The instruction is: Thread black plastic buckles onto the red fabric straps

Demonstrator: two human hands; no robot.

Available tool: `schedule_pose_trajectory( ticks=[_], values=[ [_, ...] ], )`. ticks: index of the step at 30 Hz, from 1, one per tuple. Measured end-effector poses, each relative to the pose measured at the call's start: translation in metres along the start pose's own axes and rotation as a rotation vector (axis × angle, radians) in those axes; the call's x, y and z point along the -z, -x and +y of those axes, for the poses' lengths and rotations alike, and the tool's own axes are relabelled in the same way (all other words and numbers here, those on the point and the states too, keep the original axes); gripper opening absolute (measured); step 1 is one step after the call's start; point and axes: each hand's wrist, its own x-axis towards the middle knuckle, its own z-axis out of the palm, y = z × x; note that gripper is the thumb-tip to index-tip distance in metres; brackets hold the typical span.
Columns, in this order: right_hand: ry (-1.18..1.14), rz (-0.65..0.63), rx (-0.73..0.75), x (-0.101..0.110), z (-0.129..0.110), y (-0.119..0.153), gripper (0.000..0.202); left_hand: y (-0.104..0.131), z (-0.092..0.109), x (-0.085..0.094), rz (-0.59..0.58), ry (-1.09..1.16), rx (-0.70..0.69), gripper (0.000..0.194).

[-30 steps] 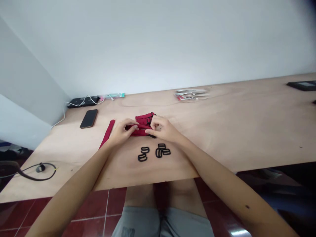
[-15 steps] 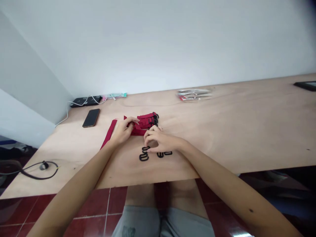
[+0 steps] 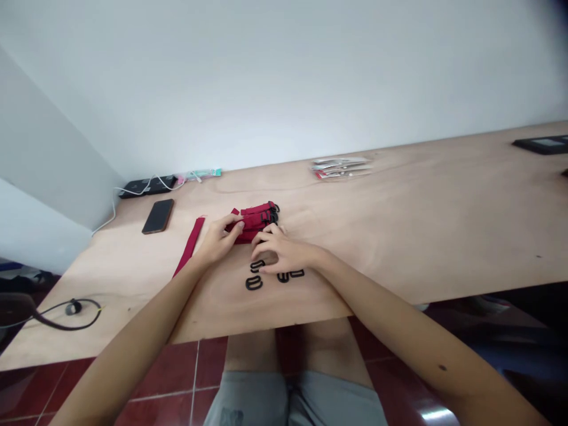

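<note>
Red straps [image 3: 254, 221] with black buckles [image 3: 274, 215] at their right ends lie bunched on the wooden table. My left hand [image 3: 218, 238] is closed on the left part of a red strap, thumb and fingers pressed to it. Beside the buckle ends rests my right hand [image 3: 286, 249], its fingers curled and its thumb apart from them; nothing shows in that gap. Its fingertips partly hide the nearest strap. Close to its thumb are a black hook slider [image 3: 257, 266] and a black slider [image 3: 254, 283]. Another black slider [image 3: 283, 277] and a rectangular ring [image 3: 297, 273] sit under the wrist.
A separate red strap [image 3: 190, 245] lies left of my left forearm. Further back are a phone [image 3: 158, 216], a black power strip [image 3: 148, 186] with white cable, and several flat packets [image 3: 341, 167]. A black cable loop [image 3: 71, 319] lies front left; a dark device [image 3: 544, 145] is far right.
My left hand has shifted onto the bunched straps, and the nearer strap sits closer to the bunch. My right hand keeps nearly the same pose. The view has turned slightly right.
</note>
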Motion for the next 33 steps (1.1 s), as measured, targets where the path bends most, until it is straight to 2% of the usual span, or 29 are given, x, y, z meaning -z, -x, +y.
schedule_pose_trajectory(
  ticks=[9,17,21,27,33],
  values=[
    [-0.042,0.036,-0.008,0.000,0.002,-0.001,0.005,0.000,-0.005,0.000,0.012,0.000,0.016,0.034],
    [-0.467,0.330,-0.065,0.000,0.019,-0.011,0.026,0.002,-0.004,0.002,0.066,-0.007,0.001,0.038],
    [-0.422,0.388,-0.055,0.003,0.017,-0.012,0.025,0.003,0.000,0.002,0.057,0.023,-0.029,0.036],
    [-0.499,0.450,-0.193,0.002,0.023,-0.011,0.030,0.004,0.008,0.002,0.053,0.001,-0.059,0.029],
    [-0.443,0.463,-0.089,0.004,0.024,-0.012,0.024,0.004,0.012,0.004,0.003,0.042,-0.028,0.024]
  ],
)
